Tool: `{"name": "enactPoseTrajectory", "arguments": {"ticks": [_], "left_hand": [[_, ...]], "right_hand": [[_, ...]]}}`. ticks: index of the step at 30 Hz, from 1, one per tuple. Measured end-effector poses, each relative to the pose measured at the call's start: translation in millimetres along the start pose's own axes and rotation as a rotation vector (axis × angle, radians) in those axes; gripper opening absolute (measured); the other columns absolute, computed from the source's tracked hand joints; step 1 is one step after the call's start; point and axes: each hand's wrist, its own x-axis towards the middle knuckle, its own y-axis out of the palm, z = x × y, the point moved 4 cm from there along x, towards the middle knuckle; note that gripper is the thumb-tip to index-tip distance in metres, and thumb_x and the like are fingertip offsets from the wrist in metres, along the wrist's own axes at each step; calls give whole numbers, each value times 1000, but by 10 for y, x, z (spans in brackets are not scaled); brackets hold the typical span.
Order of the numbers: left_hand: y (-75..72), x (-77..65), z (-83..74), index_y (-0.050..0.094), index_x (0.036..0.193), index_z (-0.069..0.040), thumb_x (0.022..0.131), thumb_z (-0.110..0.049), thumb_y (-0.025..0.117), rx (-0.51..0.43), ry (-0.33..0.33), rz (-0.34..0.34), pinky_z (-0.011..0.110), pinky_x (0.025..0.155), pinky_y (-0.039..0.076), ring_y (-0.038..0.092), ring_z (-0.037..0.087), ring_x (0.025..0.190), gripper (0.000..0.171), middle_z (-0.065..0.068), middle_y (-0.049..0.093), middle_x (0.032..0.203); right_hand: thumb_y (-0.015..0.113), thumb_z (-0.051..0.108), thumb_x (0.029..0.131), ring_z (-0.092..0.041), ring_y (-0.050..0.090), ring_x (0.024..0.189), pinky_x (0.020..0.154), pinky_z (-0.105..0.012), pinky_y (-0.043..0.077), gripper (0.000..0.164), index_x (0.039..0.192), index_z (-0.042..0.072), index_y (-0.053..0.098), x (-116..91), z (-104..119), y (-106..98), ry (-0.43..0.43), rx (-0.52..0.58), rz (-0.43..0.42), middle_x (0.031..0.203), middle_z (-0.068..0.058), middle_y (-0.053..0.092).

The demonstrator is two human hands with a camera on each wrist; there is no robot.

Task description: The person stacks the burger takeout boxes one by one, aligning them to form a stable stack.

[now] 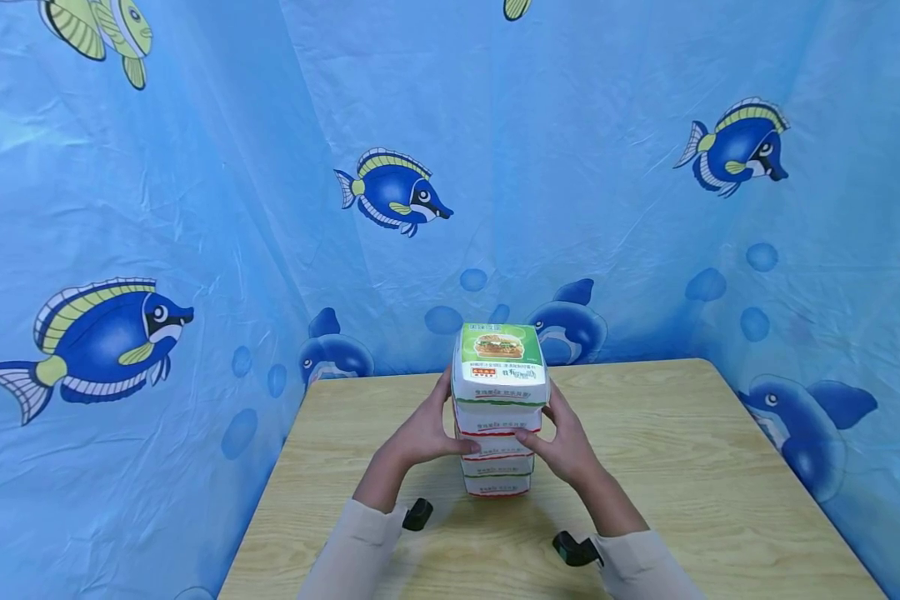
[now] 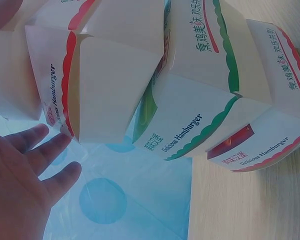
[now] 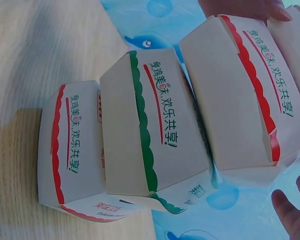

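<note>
Several white hamburger boxes stand in one upright stack; the top box (image 1: 499,354) has a green lid with a burger picture. At its left side my left hand (image 1: 426,429) touches the stack, thumb across the front, fingers spread along the side. From the right, my right hand (image 1: 567,440) touches it too, thumb tip on the front at the upper boxes. The left wrist view shows straight, parted fingers beside a red-trimmed box (image 2: 110,85). In the right wrist view, a green-trimmed box (image 3: 157,125) sits on the red-trimmed bottom box (image 3: 72,150); fingers show partly at lower right.
The stack stands on a light wooden table (image 1: 660,467). Behind and beside it hangs a blue curtain (image 1: 217,167) printed with fish and dolphins. Small black devices (image 1: 418,514) sit at both wrists, next to the pale sleeves (image 1: 356,550).
</note>
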Motion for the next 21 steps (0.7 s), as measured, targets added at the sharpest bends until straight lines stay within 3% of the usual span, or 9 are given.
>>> {"name": "enactPoseTrajectory", "arguments": {"ticks": [11, 18, 21], "left_hand": [[25, 16, 87, 1, 153, -46, 65, -34, 92, -12, -18, -10, 57, 106, 30, 32, 16, 136, 127, -14, 42, 141], [72, 15, 160, -11, 152, -45, 63, -28, 94, -38, -18, -9, 58, 108, 26, 32, 16, 136, 138, -14, 43, 140], [95, 3, 196, -16, 151, -44, 62, -28, 94, -57, -14, -18, 60, 108, 23, 28, 19, 139, 142, -13, 36, 146]], "right_hand": [[74, 29, 87, -26, 34, 137, 103, -65, 30, 77, 150, 38, 30, 30, -59, 39, 19, -22, 15, 148, 4, 40], [72, 19, 87, -33, 34, 137, 103, -63, 33, 78, 152, 19, 29, 25, 162, 34, 10, -10, 40, 150, -8, 39], [71, 18, 87, -34, 33, 138, 102, -64, 33, 79, 153, 18, 28, 39, 158, 35, -3, -21, 35, 152, -9, 36]]}}
